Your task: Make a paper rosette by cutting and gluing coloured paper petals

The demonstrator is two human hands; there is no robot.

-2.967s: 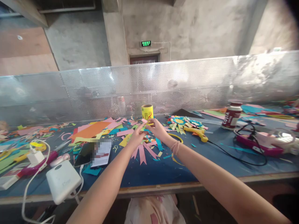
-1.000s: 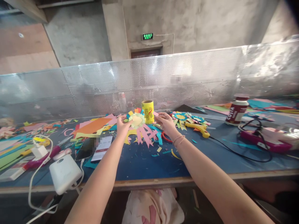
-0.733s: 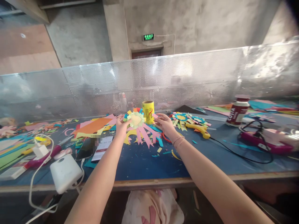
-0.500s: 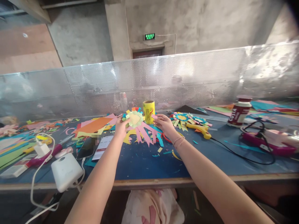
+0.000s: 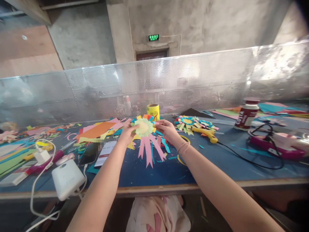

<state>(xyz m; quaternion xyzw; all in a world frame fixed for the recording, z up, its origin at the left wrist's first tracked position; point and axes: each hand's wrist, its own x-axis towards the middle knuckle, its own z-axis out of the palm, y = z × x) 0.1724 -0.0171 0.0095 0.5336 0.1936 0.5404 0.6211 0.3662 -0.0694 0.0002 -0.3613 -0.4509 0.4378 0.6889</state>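
"Since half a second ago, the right hand (image 5: 167, 129) has come leftward, to the right edge of the paper rosette (image 5: 143, 127), and the rosette's pink tails (image 5: 147, 151) now hang more nearly straight down."

"How does each hand stand?"

"Left hand (image 5: 127, 133): thumb on the pale green front, the other fingers behind, pinching the rosette's left edge. On the right, thumb and fingers are almost together, with a bit of pink at their tips. I can't tell whether they grip it or the rosette."

"And where is the rosette?"

"Between both hands, facing the camera, in front of the yellow printed roll (image 5: 153, 110), which it partly covers."

"What lies nearby?"

"To the right, other paper rosettes (image 5: 187, 120) and a yellow glue gun (image 5: 207, 134); to the left, a phone (image 5: 106, 153) and an orange paper sheet (image 5: 96, 131), all on the blue tabletop (image 5: 135, 180)."
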